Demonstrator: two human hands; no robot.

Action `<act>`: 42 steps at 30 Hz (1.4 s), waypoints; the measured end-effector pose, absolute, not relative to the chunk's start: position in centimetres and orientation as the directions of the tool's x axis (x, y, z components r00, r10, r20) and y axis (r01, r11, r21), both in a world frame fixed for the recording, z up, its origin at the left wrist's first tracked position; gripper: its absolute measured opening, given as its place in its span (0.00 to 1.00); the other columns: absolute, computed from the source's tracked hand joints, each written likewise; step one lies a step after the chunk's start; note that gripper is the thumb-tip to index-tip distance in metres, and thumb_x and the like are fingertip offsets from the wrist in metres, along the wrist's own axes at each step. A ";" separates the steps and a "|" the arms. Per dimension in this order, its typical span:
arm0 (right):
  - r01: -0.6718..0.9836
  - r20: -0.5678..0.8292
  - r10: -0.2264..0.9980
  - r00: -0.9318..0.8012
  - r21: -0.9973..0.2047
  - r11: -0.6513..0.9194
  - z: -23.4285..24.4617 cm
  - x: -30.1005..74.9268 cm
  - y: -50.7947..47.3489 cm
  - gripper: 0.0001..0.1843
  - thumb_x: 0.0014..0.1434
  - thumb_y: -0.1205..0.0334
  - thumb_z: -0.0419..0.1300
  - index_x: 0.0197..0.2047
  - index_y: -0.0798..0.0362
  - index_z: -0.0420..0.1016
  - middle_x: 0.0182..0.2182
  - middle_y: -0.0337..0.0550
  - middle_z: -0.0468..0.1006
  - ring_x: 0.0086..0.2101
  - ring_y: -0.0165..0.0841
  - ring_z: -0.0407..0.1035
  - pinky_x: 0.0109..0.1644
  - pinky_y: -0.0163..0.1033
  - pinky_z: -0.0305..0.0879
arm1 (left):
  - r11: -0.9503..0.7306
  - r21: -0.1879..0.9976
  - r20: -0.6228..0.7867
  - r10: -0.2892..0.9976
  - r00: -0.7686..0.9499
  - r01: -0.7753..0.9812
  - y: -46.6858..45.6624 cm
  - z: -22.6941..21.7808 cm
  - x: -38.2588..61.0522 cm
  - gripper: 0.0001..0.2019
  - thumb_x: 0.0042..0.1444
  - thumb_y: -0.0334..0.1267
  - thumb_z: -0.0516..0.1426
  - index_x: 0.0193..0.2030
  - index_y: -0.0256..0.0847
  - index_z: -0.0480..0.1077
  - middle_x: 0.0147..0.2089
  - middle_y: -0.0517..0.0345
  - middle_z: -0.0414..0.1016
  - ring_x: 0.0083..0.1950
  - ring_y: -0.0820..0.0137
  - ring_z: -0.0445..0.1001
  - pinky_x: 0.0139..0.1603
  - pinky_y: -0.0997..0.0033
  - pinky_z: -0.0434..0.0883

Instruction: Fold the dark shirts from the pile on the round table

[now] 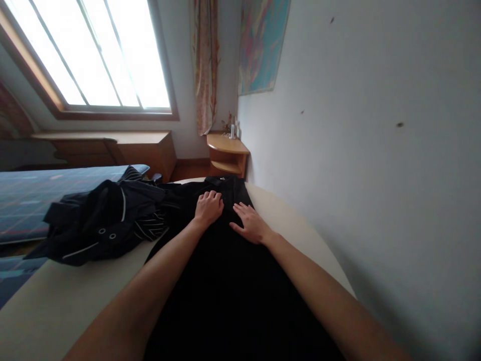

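Observation:
A black garment (233, 291) lies spread over a cream rounded surface, running from its far end toward me. Too dark to show its cut, it has what looks like a band near its far edge. My left hand (209, 206) is on the cloth near that edge, its fingers curled down on the fabric. Just to the right, my right hand (251, 223) rests on the same garment with fingers stretched and thumb apart. Left of my left arm is a crumpled heap of dark clothes (93, 220) with white piping, striped cloth and two metal eyelets.
The cream surface (296, 210) curves along the white wall (376, 200) on my right. A blue checked mattress (30, 200) lies to the left. A small wooden corner shelf (227, 144) stands beyond, with a wooden cabinet (143, 138) under the window.

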State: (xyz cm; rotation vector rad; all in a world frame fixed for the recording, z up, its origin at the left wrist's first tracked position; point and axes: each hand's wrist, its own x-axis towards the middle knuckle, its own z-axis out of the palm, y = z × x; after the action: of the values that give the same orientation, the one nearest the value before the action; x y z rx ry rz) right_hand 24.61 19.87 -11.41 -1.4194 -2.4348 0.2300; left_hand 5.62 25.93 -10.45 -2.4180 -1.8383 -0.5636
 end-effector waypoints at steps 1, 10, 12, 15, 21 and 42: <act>0.822 0.185 0.870 -0.458 -0.285 0.493 -11.4 24.6 19.8 0.40 0.67 0.41 0.48 0.71 0.61 0.55 0.71 0.53 0.54 0.70 0.42 0.43 0.73 0.51 0.36 | -0.295 0.175 0.325 0.918 0.228 0.940 25.1 -10.2 5.8 0.20 0.68 0.41 0.46 0.60 0.41 0.69 0.63 0.44 0.69 0.65 0.54 0.64 0.65 0.52 0.59; 0.854 0.098 0.897 -0.432 -0.274 0.441 -10.6 25.5 16.7 0.35 0.66 0.50 0.54 0.68 0.65 0.62 0.70 0.59 0.55 0.69 0.45 0.47 0.71 0.47 0.46 | -0.326 0.165 0.267 0.923 0.276 0.931 16.0 -10.9 6.0 0.28 0.63 0.48 0.53 0.67 0.39 0.62 0.69 0.42 0.63 0.70 0.49 0.58 0.66 0.49 0.58; 0.864 0.115 0.898 -0.425 -0.243 0.440 -9.7 25.8 15.0 0.29 0.65 0.53 0.56 0.63 0.64 0.68 0.66 0.59 0.63 0.66 0.44 0.55 0.69 0.44 0.51 | -0.345 0.168 0.228 0.925 0.304 0.924 14.1 -11.3 5.6 0.31 0.63 0.51 0.53 0.70 0.41 0.59 0.73 0.42 0.56 0.74 0.47 0.51 0.68 0.47 0.55; 0.905 0.138 0.921 -0.365 -0.182 0.385 -8.4 26.1 12.5 0.21 0.63 0.56 0.59 0.55 0.60 0.74 0.55 0.57 0.75 0.56 0.44 0.68 0.62 0.43 0.61 | -0.425 0.180 0.157 0.903 0.401 0.887 11.3 -11.8 5.0 0.31 0.65 0.52 0.51 0.72 0.47 0.56 0.76 0.45 0.49 0.75 0.46 0.45 0.70 0.43 0.52; 0.961 0.008 0.986 -0.168 -0.220 0.166 -6.9 26.4 9.4 0.15 0.65 0.53 0.57 0.48 0.53 0.76 0.41 0.52 0.81 0.41 0.42 0.76 0.44 0.42 0.67 | -0.548 0.216 0.106 0.836 0.539 0.808 7.9 -12.1 3.6 0.31 0.67 0.54 0.50 0.73 0.49 0.53 0.77 0.45 0.43 0.76 0.47 0.40 0.70 0.39 0.50; 0.678 -0.482 0.667 -0.569 -0.734 0.048 -3.9 26.4 8.6 0.18 0.58 0.54 0.64 0.48 0.56 0.71 0.30 0.36 0.76 0.26 0.27 0.72 0.26 0.28 0.64 | -0.748 0.352 0.308 0.660 0.685 0.563 6.6 -11.7 2.6 0.25 0.64 0.32 0.52 0.67 0.47 0.62 0.70 0.56 0.63 0.70 0.61 0.60 0.70 0.53 0.61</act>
State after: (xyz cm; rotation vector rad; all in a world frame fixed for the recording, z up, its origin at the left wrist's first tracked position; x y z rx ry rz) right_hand 26.41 8.57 -3.95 -1.4640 -2.2812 1.6089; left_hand 2.59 6.56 -11.70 -3.0918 -1.1397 -0.7180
